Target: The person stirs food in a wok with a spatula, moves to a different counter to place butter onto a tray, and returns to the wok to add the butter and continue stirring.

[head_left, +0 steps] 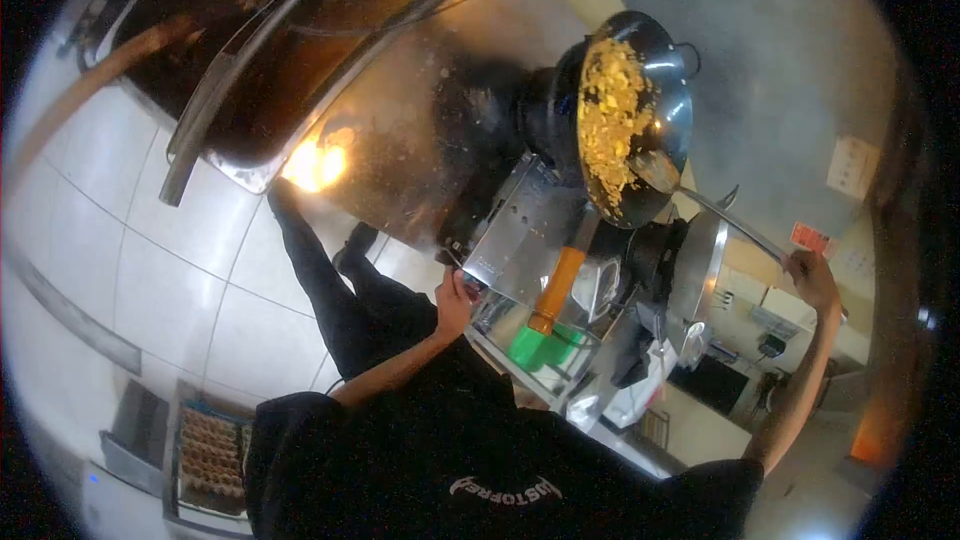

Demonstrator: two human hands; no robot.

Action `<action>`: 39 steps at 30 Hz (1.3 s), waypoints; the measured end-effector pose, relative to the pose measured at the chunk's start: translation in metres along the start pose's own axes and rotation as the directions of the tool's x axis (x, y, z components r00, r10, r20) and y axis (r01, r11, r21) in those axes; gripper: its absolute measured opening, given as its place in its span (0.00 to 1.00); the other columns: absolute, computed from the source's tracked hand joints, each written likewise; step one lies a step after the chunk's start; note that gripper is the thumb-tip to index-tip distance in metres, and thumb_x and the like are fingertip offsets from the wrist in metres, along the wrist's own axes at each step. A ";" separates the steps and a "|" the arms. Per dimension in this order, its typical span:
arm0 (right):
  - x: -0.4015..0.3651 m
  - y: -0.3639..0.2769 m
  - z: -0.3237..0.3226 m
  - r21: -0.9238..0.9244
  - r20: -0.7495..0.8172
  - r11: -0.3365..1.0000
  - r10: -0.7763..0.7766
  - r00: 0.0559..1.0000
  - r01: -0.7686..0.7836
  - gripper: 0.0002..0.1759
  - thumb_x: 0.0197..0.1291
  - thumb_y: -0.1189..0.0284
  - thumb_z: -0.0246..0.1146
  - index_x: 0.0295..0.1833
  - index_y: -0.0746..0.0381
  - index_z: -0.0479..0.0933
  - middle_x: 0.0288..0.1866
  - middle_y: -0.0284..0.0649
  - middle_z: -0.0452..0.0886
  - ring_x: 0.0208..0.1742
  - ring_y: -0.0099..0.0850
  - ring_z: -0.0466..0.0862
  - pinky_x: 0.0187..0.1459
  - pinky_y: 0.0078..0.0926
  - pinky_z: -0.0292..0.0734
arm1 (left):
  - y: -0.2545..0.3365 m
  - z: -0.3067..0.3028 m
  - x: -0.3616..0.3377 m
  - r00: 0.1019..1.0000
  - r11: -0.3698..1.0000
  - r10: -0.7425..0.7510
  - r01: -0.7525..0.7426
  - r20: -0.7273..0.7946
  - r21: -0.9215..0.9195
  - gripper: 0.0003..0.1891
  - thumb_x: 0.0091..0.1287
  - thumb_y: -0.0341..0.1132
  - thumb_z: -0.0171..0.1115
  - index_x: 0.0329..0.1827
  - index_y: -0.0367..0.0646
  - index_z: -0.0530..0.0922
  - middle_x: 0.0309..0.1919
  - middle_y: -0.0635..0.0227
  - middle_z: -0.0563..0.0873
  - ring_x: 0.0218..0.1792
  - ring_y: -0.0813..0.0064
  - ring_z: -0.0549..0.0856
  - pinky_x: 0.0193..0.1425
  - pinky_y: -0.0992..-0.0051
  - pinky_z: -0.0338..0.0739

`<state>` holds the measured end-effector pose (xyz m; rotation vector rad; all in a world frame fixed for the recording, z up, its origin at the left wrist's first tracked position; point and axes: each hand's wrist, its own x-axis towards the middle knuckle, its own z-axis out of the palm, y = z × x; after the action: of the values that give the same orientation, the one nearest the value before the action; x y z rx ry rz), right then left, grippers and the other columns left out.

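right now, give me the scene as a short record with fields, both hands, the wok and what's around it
left hand: at the edge of the steel stove; its grip is unclear
right hand: fingers closed round the handle of a long metal utensil
utensil head: inside the wok, by the food
food: yellowish, in small pieces
wooden handle: beside the wok, in neither hand
nearby: green container; what look like egg trays

Black short-sleeved shirt, pale arched lettering (not quite legible), dark trousers.
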<state>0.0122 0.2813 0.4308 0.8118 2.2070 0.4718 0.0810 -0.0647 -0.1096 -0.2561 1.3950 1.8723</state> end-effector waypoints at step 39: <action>-0.030 -0.030 0.019 0.336 0.358 0.931 0.017 0.934 -0.146 0.40 0.63 0.39 0.47 0.27 0.69 0.78 0.22 0.46 0.79 0.23 0.40 0.78 0.34 0.36 0.78 | -0.034 0.000 0.014 0.985 0.973 -0.139 0.156 0.103 -0.171 0.25 0.75 0.54 0.37 0.36 0.38 0.68 0.20 0.59 0.80 0.13 0.71 0.77 0.15 0.75 0.71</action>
<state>0.0297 0.2408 0.4168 1.0923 1.9497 -0.0472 0.0944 -0.0547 -0.1425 -0.3502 1.1178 1.8626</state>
